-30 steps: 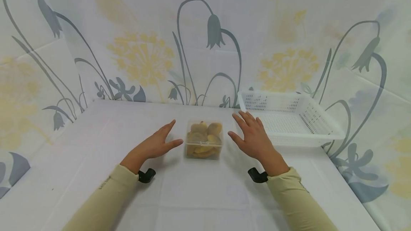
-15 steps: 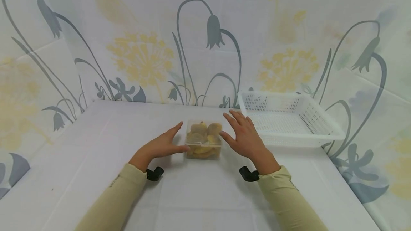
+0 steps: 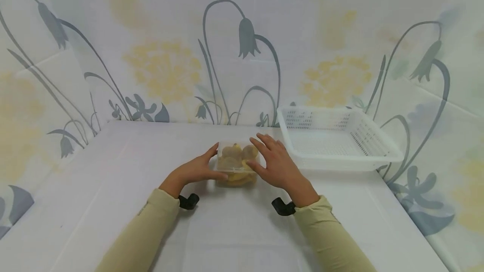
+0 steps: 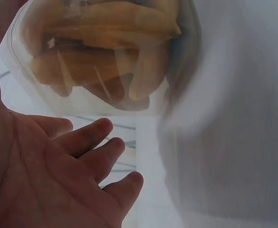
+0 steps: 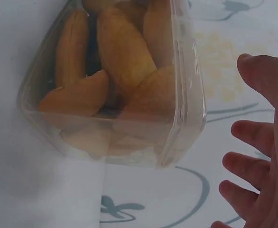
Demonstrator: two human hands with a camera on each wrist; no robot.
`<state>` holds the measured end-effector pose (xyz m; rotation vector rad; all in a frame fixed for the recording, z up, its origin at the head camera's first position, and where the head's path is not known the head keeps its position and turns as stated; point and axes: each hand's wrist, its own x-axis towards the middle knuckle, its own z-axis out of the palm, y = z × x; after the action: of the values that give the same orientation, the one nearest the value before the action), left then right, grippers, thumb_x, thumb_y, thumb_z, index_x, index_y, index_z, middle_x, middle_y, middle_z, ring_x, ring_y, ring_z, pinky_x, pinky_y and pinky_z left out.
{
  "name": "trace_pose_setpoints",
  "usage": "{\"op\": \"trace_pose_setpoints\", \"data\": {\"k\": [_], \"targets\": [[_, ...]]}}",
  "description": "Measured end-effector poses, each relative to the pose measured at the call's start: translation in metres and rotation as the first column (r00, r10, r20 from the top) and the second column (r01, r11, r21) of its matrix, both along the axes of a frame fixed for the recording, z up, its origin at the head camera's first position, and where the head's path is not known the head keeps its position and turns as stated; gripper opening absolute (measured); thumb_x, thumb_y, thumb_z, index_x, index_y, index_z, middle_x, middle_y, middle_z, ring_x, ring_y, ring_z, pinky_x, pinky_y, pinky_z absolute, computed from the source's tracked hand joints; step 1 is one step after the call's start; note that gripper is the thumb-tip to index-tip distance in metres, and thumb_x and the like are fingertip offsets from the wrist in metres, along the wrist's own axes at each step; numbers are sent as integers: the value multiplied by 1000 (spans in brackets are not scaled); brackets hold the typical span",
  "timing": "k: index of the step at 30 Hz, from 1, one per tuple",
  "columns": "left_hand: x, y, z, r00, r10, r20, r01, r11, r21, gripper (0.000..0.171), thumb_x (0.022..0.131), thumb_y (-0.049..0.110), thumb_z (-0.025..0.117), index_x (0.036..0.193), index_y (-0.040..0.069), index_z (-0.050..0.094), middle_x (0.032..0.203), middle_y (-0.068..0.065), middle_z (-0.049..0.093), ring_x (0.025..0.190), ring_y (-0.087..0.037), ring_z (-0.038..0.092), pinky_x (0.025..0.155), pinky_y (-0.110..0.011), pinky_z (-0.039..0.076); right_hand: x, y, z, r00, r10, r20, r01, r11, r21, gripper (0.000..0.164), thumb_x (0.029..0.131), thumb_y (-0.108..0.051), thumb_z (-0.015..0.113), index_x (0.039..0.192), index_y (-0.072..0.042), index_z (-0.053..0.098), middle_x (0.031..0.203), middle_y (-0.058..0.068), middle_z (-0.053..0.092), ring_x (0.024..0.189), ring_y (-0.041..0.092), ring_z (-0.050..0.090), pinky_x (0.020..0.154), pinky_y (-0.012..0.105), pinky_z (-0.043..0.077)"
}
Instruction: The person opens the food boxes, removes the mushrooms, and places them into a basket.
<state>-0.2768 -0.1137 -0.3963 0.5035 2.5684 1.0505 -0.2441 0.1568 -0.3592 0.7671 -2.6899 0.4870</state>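
A clear lidded plastic box (image 3: 231, 165) full of yellow-brown, rounded and elongated pieces sits on the white table. My left hand (image 3: 193, 171) is at its left side, thumb and fingers spread around that side and the thumb overlapping the front left corner. In the left wrist view, the left hand's fingers (image 4: 101, 156) extend loosely below the box wall (image 4: 143, 107). My right hand (image 3: 277, 165) hovers over the box's right side, its fingers spread and its thumb overlapping the lid. The right wrist view has a gap between the right fingers (image 5: 248, 166) and the lid edge (image 5: 196, 90).
A white perforated plastic basket (image 3: 348, 163) stands at the back right, beyond my right hand. Behind the table (image 3: 234, 230) hangs a flower-printed cloth (image 3: 166, 70). Black wrist mounts (image 3: 283, 207) stick out from both sleeves.
Both hands have moved inward toward the box, the left hand to the right and the right hand to the left. The head view has shifted slightly; the box stays on the table.
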Motion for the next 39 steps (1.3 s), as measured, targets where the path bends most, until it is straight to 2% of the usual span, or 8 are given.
{"op": "trace_pose_setpoints", "data": {"k": [3, 10, 24, 32, 36, 39], "targets": [[1, 1, -2, 1000, 15, 18, -16, 1000, 19, 125, 70, 63, 77, 157, 23, -3, 162, -8, 19, 148, -33, 21, 115, -55, 25, 2, -1, 0, 1000, 10, 11, -10, 1000, 3, 64, 94, -46, 59, 148, -16, 41, 154, 11, 37, 144, 35, 31, 113, 59, 25], [3, 3, -3, 999, 35, 1, -35, 999, 33, 123, 71, 58, 79, 157, 20, -1, 161, -12, 22, 147, -35, 24, 114, -56, 27, 3, 3, -1, 1000, 17, 9, -17, 1000, 5, 64, 94, -46, 59, 147, -16, 42, 153, 11, 38, 144, 35, 32, 113, 58, 26], [2, 5, -13, 997, 57, 49, -62, 992, 112, 128, 68, 55, 82, 157, 19, -3, 161, -15, 17, 147, -34, 22, 115, -55, 25, 4, -7, -17, 995, 100, -11, -100, 995, 20, 65, 92, -46, 62, 146, -17, 42, 152, 11, 40, 143, 35, 33, 113, 59, 27], [-2, 9, -20, 998, 29, 62, -40, 983, 181, 126, 68, 48, 85, 157, 22, 0, 161, -10, 20, 148, -32, 22, 116, -54, 24, 4, -7, -20, 994, 107, -10, -106, 994, 29, 64, 93, -46, 60, 147, -18, 42, 152, 10, 40, 144, 33, 32, 113, 60, 26], [-2, 10, -20, 998, 41, 54, -50, 981, 188, 127, 67, 48, 86, 157, 23, -1, 161, -11, 19, 147, -32, 23, 115, -55, 24, 6, -9, -17, 994, 111, 4, -111, 993, 35, 64, 93, -45, 61, 147, -17, 42, 153, 10, 38, 144, 33, 31, 113, 60, 26], [-2, 11, -19, 998, 36, 50, -47, 974, 222, 127, 67, 47, 86, 157, 23, -1, 160, -10, 24, 145, -32, 28, 115, -54, 26, 7, -10, -15, 993, 116, 8, -116, 993, 35, 65, 92, -43, 63, 147, -16, 42, 153, 10, 38, 144, 33, 31, 113, 59, 26]]}}
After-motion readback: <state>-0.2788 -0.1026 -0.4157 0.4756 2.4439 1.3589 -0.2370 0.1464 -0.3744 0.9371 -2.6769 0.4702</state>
